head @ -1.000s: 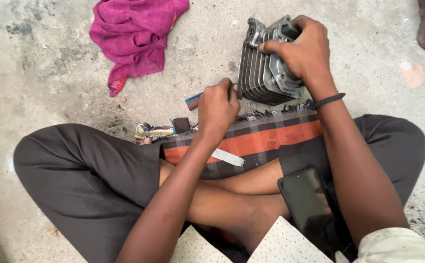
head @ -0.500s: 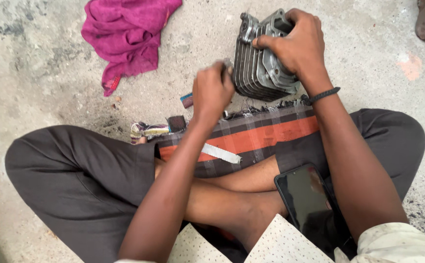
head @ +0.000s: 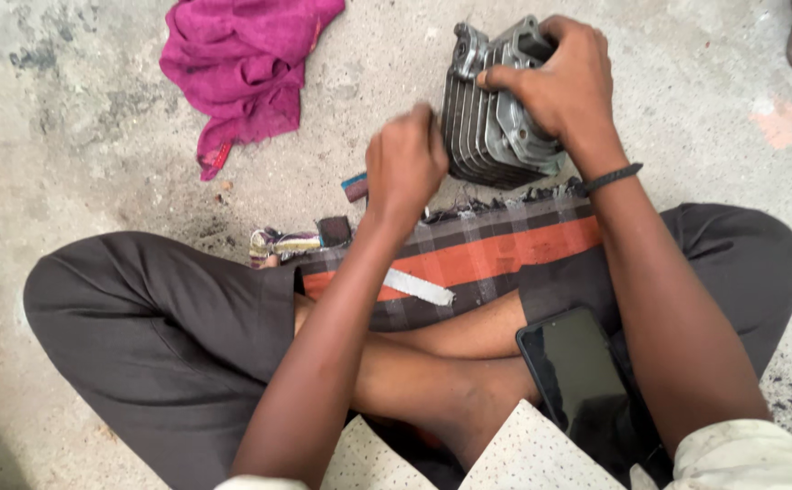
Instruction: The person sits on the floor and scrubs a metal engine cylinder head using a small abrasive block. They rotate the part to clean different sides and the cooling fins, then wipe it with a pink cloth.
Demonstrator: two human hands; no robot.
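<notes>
Upper centre-right of the frame: the right hand [head: 561,82] is clamped over the top of a finned metal cylinder [head: 496,113], which stands tilted at the far edge of a plaid cloth [head: 496,259]. The left hand [head: 405,163] is closed into a fist just beside the fins' left edge; whether it holds anything cannot be told. A magenta rag [head: 241,63] lies upper left, well apart, with bare concrete floor [head: 96,154] between. A phone [head: 573,363] rests on the lap, lower right.
</notes>
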